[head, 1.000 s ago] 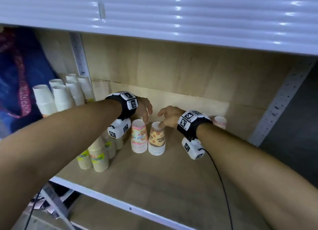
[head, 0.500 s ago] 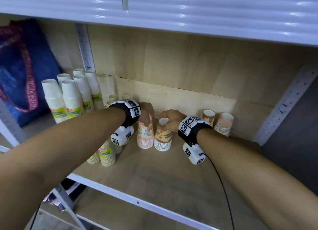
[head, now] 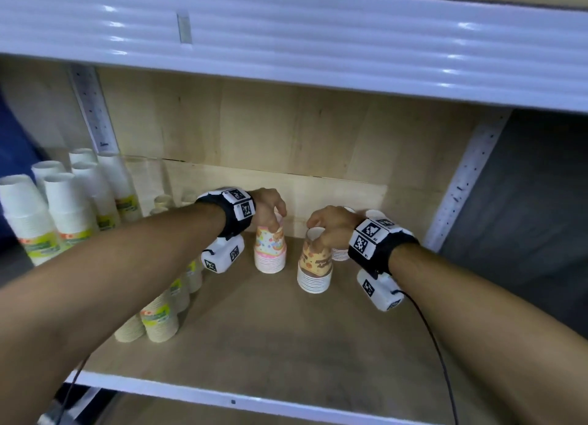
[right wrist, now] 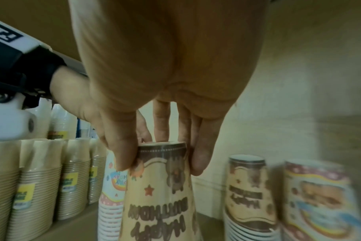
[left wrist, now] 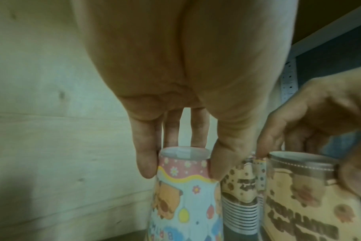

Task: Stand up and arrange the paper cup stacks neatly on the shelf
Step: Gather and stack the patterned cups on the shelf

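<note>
Left hand (head: 269, 213): fingertips curled round the top of the pastel cup stack (head: 269, 251), gripping it from above.
Right hand (head: 331, 227): thumb and fingers pinched round the top of the tan cup stack (head: 314, 270), same grip from above.
Pastel cup stack: upside down on the shelf (head: 286, 345), just left of the tan cup stack, with a clear gap between them.
Tan cup stack: upside down, slightly nearer the shelf's front edge; tilt hard to judge.
Neighbours: two more printed stacks (right wrist: 247, 192) close behind and right of the tan cup stack; green-label stacks (head: 159, 316) well to its left.
Step in hand: probably shifting both stacks into line.
Risk, separation: grip only on the topmost cup, so lifting could pull it free and leave the rest behind.
Risk, toppling: push applied high on a tall nested column could tip it.
Risk, collision: right wrist close to the rear stacks; a backward sweep could knock them.
</note>
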A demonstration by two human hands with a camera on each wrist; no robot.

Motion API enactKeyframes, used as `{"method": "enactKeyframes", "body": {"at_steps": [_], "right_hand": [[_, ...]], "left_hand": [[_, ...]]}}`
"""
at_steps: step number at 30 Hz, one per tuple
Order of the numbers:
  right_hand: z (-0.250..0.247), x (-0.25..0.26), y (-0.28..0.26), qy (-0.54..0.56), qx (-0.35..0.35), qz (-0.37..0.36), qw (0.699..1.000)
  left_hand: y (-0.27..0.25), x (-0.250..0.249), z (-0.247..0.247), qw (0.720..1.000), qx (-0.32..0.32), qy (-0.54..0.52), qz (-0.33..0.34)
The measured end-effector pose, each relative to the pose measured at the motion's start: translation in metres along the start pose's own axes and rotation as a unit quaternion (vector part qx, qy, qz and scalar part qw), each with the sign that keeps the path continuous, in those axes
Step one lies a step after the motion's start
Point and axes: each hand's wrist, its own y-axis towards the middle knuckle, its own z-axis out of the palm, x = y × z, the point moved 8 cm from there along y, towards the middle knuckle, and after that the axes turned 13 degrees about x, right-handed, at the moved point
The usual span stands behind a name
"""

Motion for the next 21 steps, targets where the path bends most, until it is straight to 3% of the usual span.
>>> {"method": "enactKeyframes", "body": {"at_steps": [7, 14, 21], "right_hand": [[0.006, -0.047, -0.043, -0.006, -0.016, 0.060, 0.998], [0.025, -0.065, -0.074, 0.057, 0.008, 0.071, 0.996], [0.035, -0.081, -0.083, 0.064, 0.005, 0.086, 0.994]], "left_hand": [[0.031, -0.080, -0.004, 0.996, -0.003, 0.025, 0.091], [0.046, -0.157, 0.006, 0.983, 0.000, 0.049, 0.177], [0.064, -0.178, 0.029, 0.981, 0.003, 0.067, 0.184]]}}
